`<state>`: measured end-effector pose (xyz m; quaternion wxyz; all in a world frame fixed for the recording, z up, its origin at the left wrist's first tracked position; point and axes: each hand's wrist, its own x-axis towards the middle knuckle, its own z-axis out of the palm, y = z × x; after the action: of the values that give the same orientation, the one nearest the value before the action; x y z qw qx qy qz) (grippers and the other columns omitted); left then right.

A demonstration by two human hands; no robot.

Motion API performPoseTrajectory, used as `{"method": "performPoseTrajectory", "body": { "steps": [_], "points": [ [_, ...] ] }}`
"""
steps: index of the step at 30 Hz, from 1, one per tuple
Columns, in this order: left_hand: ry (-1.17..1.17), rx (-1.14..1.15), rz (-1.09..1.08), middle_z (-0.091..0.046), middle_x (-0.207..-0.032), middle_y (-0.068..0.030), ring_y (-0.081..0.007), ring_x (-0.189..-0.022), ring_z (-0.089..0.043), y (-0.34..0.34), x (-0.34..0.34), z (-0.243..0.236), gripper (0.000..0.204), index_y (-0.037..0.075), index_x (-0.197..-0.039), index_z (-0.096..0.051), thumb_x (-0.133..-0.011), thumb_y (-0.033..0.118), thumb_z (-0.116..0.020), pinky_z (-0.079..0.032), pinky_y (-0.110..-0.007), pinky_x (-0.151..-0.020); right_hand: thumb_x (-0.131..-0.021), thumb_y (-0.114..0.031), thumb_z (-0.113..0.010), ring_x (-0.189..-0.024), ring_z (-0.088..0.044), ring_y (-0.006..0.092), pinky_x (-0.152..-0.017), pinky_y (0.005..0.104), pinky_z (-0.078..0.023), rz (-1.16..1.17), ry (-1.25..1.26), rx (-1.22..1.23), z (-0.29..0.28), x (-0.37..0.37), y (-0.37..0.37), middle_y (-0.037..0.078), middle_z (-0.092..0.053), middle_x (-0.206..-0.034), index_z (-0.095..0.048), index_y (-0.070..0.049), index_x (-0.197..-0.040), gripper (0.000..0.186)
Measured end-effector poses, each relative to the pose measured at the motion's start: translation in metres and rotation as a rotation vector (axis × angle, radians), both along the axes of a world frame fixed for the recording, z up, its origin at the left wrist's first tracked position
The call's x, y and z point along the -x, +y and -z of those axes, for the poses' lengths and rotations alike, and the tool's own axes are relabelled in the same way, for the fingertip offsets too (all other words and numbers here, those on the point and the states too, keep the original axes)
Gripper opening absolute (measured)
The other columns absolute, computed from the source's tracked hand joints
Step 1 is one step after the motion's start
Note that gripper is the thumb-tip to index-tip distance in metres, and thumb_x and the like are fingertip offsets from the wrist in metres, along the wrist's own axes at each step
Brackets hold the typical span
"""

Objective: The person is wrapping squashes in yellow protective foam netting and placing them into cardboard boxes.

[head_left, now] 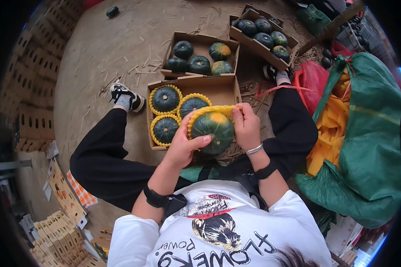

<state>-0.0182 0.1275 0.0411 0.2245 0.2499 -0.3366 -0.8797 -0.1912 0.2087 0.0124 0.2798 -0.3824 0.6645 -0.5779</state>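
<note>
A dark green squash with an orange patch (pixel 214 140) is held over the open cardboard box (pixel 218 89) in front of me, partly wrapped in a yellow foam net (pixel 218 108). My left hand (pixel 187 144) cups the squash from the left, thumb across its face. My right hand (pixel 246 124) pinches the net's stretched edge at the upper right of the squash. In the box sit three squashes in yellow nets, at back left (pixel 165 98), front left (pixel 165 130) and middle (pixel 192 106), the middle one partly hidden by the held squash.
Boxes of unwrapped squashes stand beyond, middle (pixel 200 42) and right (pixel 263 33). At my right lie a green sack (pixel 365 133) of yellow nets (pixel 325 142) and a red mesh bag (pixel 312 80). Cardboard stacks (pixel 31 111) line the left. My feet flank the near box.
</note>
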Motion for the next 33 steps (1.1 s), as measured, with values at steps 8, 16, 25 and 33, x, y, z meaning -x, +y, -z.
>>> {"method": "performPoseTrajectory", "body": {
  "steps": [8, 16, 25, 33],
  "points": [
    [-0.044, 0.053, 0.001, -0.050, -0.125, -0.0099, -0.0190, -0.113, -0.053, 0.005, 0.007, 0.004, 0.081, 0.003, -0.140, -0.029, -0.075, 0.007, -0.076, -0.044, -0.032, -0.098, -0.098, -0.029, -0.045, -0.097, -0.063, 0.0234, -0.085, 0.0343, -0.050, -0.066, -1.040, 0.137, -0.006, -0.012, 0.012, 0.010, -0.064, -0.111, -0.057, -0.004, -0.122, 0.037],
    [-0.530, 1.642, 0.404, -0.041, -0.132, -0.0207, -0.0409, -0.124, -0.039, -0.003, 0.030, -0.020, 0.086, 0.008, -0.130, -0.048, -0.055, 0.031, -0.083, -0.033, -0.044, -0.106, -0.100, -0.037, -0.039, -0.100, -0.061, 0.0193, -0.089, 0.0350, -0.050, -0.092, -1.325, 0.023, 0.019, -0.009, 0.009, 0.009, -0.062, -0.111, -0.055, -0.006, -0.118, 0.040],
    [-0.802, 1.197, -0.130, -0.047, -0.119, -0.0171, -0.0334, -0.114, -0.046, -0.077, 0.149, 0.075, 0.080, 0.014, -0.129, -0.048, -0.058, 0.031, -0.080, -0.041, -0.043, -0.097, -0.083, -0.049, -0.058, -0.095, -0.063, 0.0342, -0.080, 0.0440, -0.052, -0.360, 0.775, -0.882, 0.020, 0.027, -0.040, 0.018, -0.058, -0.111, -0.063, -0.009, -0.111, 0.049],
    [-1.150, 1.530, 0.320, -0.040, -0.122, -0.0145, -0.0382, -0.118, -0.040, -0.057, 0.172, 0.052, 0.075, 0.022, -0.125, -0.051, -0.056, 0.029, -0.079, -0.046, -0.052, -0.090, -0.078, -0.022, -0.064, -0.092, -0.058, 0.0353, -0.071, 0.0452, -0.051, -0.123, 0.829, -0.579, 0.042, 0.021, -0.011, 0.017, -0.057, -0.095, -0.063, -0.005, -0.092, 0.022]
  ]
}}
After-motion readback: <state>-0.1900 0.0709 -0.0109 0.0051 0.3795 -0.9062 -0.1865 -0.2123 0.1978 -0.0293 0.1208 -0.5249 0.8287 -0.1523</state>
